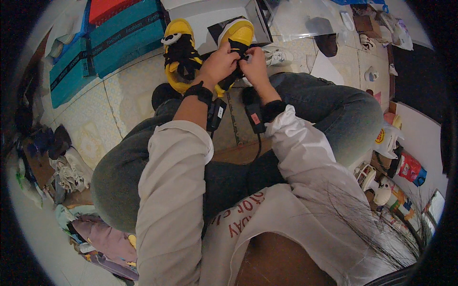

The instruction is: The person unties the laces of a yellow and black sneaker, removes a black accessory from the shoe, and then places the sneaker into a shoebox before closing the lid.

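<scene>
A yellow sneaker with black laces (239,31) lies in front of me, its toe pointing away. My left hand (221,63) is at its lacing, thumb and fingers pinched together over the black laces. From the other side my right hand (254,65) pinches at the same lacing; a small pale bit shows by its fingertips, too small to identify. The fingers hide much of the shoe's middle. To the left stands the matching yellow sneaker (179,77), untouched, with a white ornament (171,38) on its black laces.
An open shoebox (200,12) lies behind the sneakers. Teal boxes (125,39) and a red box (109,10) are stacked at the left. White shoes (279,56) and clear plastic (304,21) lie at the right. Black wrist devices (252,111) with a cable hang between my forearms.
</scene>
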A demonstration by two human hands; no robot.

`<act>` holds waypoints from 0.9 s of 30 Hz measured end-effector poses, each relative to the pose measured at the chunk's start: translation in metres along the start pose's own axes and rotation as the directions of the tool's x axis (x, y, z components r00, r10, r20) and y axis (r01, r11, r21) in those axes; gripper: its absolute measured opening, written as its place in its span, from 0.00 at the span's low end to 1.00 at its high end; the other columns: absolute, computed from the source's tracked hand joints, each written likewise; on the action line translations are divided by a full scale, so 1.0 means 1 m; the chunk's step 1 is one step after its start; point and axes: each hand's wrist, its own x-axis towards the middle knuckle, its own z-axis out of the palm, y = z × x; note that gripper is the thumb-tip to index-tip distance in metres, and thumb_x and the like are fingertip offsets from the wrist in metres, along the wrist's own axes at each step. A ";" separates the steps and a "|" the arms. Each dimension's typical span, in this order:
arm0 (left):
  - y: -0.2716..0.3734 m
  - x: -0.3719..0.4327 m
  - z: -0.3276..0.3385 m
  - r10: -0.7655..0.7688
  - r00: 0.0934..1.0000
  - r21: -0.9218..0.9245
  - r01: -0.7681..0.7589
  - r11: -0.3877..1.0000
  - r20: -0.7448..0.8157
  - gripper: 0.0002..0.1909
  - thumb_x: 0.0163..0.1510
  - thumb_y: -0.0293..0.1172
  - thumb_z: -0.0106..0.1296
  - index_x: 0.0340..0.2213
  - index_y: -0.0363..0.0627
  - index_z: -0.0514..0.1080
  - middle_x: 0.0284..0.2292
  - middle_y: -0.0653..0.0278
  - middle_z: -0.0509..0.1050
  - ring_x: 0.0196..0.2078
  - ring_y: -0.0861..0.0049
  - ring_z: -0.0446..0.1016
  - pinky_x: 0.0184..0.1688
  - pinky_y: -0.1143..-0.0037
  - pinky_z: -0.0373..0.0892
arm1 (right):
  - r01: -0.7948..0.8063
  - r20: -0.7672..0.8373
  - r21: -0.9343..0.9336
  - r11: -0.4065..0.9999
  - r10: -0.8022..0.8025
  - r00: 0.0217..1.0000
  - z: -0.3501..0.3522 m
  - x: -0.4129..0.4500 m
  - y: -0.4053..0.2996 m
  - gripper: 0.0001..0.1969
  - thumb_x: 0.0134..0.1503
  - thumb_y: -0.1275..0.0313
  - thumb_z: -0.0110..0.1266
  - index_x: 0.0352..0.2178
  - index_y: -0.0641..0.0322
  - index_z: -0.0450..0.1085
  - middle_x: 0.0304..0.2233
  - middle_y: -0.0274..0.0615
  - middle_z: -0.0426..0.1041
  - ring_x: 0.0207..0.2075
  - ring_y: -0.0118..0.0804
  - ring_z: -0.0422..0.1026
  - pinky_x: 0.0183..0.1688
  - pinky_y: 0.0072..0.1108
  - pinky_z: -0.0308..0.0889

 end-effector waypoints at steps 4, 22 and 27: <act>-0.002 0.000 0.002 0.045 0.998 -0.004 -0.045 0.999 -0.032 0.11 0.39 0.26 0.48 0.30 0.42 0.68 0.29 0.55 0.61 0.34 0.62 0.65 0.36 0.72 0.64 | -0.074 0.125 0.139 0.988 0.056 0.991 -0.001 0.009 0.016 0.18 0.36 0.77 0.48 0.33 0.65 0.57 0.32 0.53 0.63 0.37 0.51 0.62 0.39 0.30 0.58; -0.006 0.000 0.005 0.052 0.996 -0.030 -0.054 0.998 -0.073 0.10 0.39 0.29 0.48 0.29 0.47 0.69 0.29 0.56 0.61 0.31 0.63 0.67 0.34 0.72 0.64 | -0.012 0.356 0.015 1.000 0.006 0.934 -0.023 0.016 0.020 0.19 0.37 0.78 0.49 0.35 0.63 0.58 0.32 0.50 0.65 0.37 0.44 0.65 0.37 0.26 0.60; -0.003 0.001 0.004 0.035 0.997 -0.023 -0.036 0.999 -0.066 0.10 0.39 0.29 0.48 0.30 0.48 0.68 0.30 0.56 0.61 0.32 0.62 0.67 0.34 0.72 0.65 | 0.046 0.311 0.090 0.995 -0.072 0.948 -0.023 0.015 0.021 0.18 0.34 0.76 0.51 0.32 0.63 0.60 0.29 0.54 0.67 0.34 0.51 0.66 0.34 0.30 0.62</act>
